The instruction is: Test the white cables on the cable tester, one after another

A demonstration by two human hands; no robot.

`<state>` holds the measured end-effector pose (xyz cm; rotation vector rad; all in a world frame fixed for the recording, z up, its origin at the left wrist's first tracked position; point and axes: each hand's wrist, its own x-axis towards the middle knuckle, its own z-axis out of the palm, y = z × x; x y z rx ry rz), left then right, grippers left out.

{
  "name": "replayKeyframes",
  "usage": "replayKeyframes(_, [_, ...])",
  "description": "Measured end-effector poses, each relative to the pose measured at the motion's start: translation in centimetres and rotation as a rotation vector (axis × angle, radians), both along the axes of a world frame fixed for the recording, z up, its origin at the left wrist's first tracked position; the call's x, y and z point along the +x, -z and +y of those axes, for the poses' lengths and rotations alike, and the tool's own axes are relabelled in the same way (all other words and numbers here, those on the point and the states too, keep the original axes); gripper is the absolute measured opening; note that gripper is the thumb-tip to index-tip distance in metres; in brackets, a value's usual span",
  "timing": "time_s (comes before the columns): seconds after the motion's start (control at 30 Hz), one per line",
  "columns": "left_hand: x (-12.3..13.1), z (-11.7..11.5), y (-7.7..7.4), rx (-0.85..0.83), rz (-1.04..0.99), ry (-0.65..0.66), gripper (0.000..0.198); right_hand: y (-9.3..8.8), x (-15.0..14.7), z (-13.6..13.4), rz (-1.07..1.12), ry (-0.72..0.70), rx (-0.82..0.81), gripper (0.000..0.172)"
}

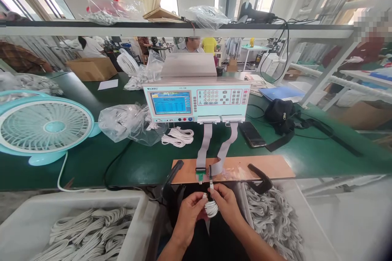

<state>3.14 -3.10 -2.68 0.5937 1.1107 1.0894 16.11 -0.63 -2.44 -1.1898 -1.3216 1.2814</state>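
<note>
A coiled white cable (211,209) hangs between my two hands at the table's front edge. My left hand (192,211) pinches the cable near one end, its fingers closed. Closed around the other white connector end is my right hand (225,204), just below a small socket (210,172). A green circuit board (200,176) with a metal port sits on the orange board (260,167). Two grey ribbon cables (204,144) run from the tester (197,102), whose blue screen is lit, down to these sockets.
White bins of cables (92,232) (272,216) stand at left and right below the edge. Black clamps (173,177) (261,179) flank the orange board. A blue fan (55,126), bagged cables (122,122), loose cable bundle (177,136) and phone (252,134) lie on the green table.
</note>
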Motion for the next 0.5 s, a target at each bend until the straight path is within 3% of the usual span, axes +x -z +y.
replayKeyframes(0.13, [-0.4, 0.3, -0.1, 0.027, 0.091, 0.044, 0.031, -0.1, -0.2, 0.1, 0.083, -0.004, -0.059, 0.027])
replayKeyframes(0.3, [-1.6, 0.8, -1.4, 0.231, 0.331, 0.289, 0.031, -0.9, -0.6, 0.3, 0.285, -0.021, -0.313, 0.027])
replayKeyframes(0.37, [-1.9, 1.2, -1.9, 0.294, 0.357, 0.331, 0.032, -1.0, -0.7, 0.4, 0.352, -0.007, -0.362, 0.026])
replayKeyframes(0.5, [-1.7, 1.7, -1.5, 0.338, 0.386, 0.144, 0.032, -1.2, -0.7, 0.7, 0.368, 0.003, -0.330, 0.023])
